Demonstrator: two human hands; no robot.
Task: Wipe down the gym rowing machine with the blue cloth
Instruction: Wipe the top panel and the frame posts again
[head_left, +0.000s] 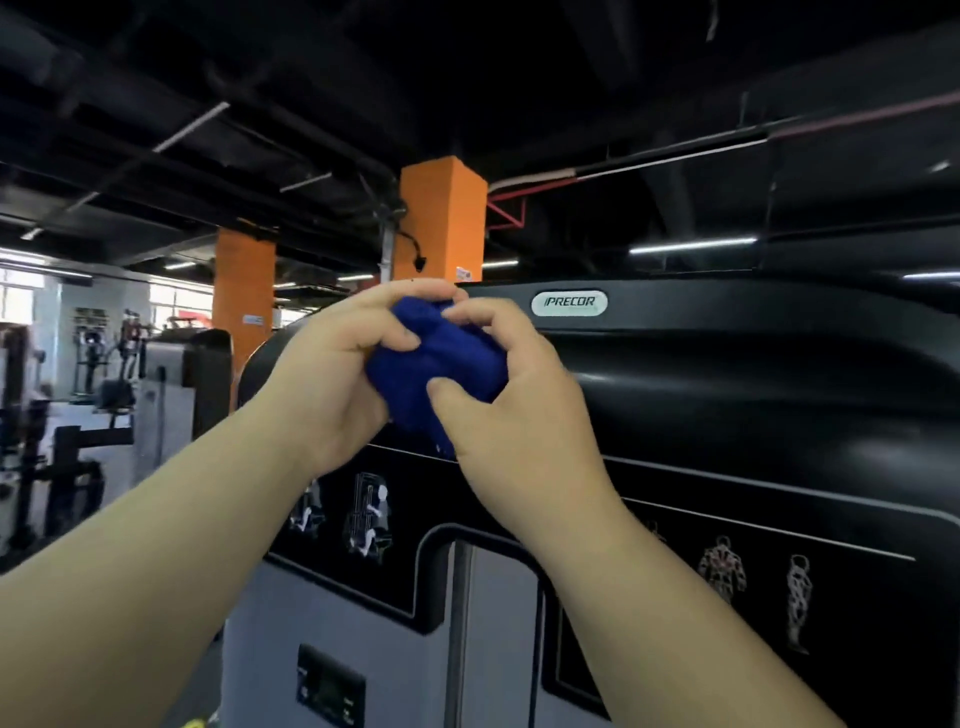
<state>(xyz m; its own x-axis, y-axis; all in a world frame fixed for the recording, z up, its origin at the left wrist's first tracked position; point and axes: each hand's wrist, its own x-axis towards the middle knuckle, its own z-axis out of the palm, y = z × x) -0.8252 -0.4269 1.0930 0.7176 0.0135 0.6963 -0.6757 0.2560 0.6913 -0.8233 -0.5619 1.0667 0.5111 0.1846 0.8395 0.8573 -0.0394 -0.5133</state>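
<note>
Two hands, left hand (332, 374) and right hand (519, 415), clutch a bunched blue cloth (441, 358) near the glossy black rowing machine (727, 374), wiping apparently yet to start.

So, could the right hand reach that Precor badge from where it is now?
Probably yes. The right hand sits just below and left of the Precor badge, with nothing between them. But it and the left hand both grip the bunched blue cloth.
</note>
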